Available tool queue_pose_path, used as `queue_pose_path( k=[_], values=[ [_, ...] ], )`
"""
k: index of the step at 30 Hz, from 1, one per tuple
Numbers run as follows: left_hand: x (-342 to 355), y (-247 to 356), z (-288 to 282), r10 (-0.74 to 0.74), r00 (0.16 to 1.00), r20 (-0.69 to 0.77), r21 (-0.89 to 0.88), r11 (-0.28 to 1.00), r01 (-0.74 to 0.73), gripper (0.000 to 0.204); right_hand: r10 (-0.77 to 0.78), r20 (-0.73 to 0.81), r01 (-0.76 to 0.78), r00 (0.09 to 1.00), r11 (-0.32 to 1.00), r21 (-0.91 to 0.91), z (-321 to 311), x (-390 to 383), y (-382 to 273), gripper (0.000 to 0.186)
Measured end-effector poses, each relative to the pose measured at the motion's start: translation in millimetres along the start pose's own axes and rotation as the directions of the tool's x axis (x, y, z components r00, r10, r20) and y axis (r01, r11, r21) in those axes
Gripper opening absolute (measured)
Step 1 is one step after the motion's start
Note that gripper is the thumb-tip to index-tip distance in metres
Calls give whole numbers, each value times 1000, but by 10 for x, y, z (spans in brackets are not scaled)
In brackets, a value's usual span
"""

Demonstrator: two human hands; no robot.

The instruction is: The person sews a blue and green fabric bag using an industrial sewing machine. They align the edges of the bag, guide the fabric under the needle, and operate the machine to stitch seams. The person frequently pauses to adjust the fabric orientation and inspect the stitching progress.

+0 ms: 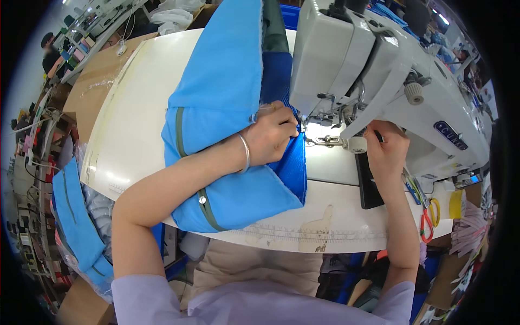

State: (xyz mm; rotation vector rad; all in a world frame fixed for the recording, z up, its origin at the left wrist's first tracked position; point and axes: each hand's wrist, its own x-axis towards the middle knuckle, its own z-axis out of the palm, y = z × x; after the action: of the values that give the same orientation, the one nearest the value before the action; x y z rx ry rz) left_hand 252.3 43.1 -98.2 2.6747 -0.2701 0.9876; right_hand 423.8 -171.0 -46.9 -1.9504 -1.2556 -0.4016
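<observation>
My left hand (271, 132), with a silver bangle at the wrist, is closed on the edge of a blue fabric piece (222, 81) beside the presser foot. This piece has a dark green zipper strip (203, 208) and a darker blue mesh panel (290, 170). It drapes over the table under my left forearm. The white sewing machine (336, 59) stands over the fabric's right edge, its lamp lighting the needle area. My right hand (387, 149) is curled beside a white round knob (356, 144), above a flat black object (370, 184). What its fingers hold is hidden.
Red-handled scissors (427, 225), yellow-handled scissors (435, 211) and a yellow tape roll (457, 204) are at the table's right. More blue zippered fabric (78, 216) hangs at the left. A person (51, 57) sits at the far left. The white tabletop (135, 124) curves around me.
</observation>
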Motion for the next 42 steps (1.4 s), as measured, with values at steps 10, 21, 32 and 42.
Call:
queue_pose_path(
  k=[10, 21, 32, 42],
  values=[
    [-11, 26, 17, 43, 999, 6, -5, 999, -43, 11, -204, 35, 204, 978, 979, 0, 1, -8, 176, 8],
    [-21, 55, 102, -3, 1000, -22, 0, 1000, 3, 10, -691, 28, 691, 722, 720, -65, 49, -27, 77, 22],
    [-56, -53, 430, 0, 998, -64, -17, 1000, -1, 15, -737, 70, 740, 673, 668, -76, -19, -55, 12, 19],
    [279, -985, 345, -312, 711, 630, 732, 545, -409, 25, -738, 88, 744, 669, 662, -94, -41, -200, 93, 8]
  ],
)
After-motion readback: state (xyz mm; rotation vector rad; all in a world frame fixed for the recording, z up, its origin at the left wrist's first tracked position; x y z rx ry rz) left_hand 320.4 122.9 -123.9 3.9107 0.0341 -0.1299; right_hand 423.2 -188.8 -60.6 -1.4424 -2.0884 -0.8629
